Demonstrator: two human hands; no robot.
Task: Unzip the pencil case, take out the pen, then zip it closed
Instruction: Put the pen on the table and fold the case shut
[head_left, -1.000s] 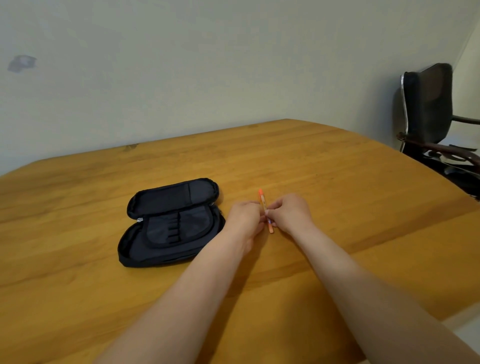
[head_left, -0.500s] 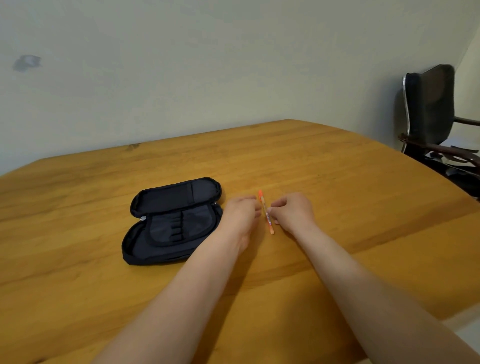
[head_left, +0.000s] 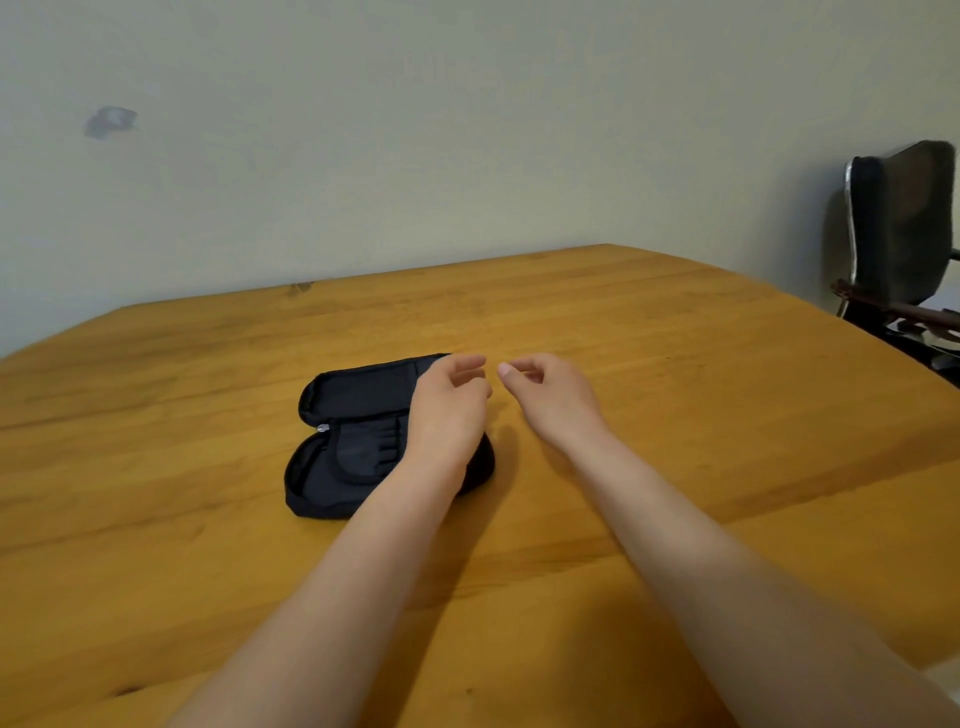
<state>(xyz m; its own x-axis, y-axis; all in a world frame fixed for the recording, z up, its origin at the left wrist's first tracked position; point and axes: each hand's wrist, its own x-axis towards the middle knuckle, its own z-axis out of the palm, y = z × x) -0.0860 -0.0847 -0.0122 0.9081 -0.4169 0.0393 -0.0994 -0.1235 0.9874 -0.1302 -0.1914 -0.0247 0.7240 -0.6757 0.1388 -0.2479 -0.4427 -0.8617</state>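
A black fabric pencil case (head_left: 358, 447) lies unzipped and folded open on the honey-coloured wooden table (head_left: 675, 415), its lid half tipped back toward the wall and its lower half showing an inner flap with a row of narrow elastic loops; a small silver zip pull (head_left: 323, 428) sits at the hinge on the case's left end. The left hand (head_left: 449, 410) hangs above the right part of the open case, covering that end of it, with the fingers loosely curled and nothing between them; whether it touches the fabric cannot be told. The right hand (head_left: 550, 397) is just beside it, over bare wood to the right of the case, fingers likewise half bent, thumb tip pointing toward the left hand, and nothing in its hold. The two hands are close but apart, a small gap between their fingertips. The pen is not to be seen anywhere in this view, neither in the case's visible loops nor on the table. Both bare forearms reach in from the lower edge. Behind the table stands a pale, plain wall (head_left: 467, 130) with a grey smudge (head_left: 110, 122) at upper left, and a black office chair (head_left: 898, 234) at the far right
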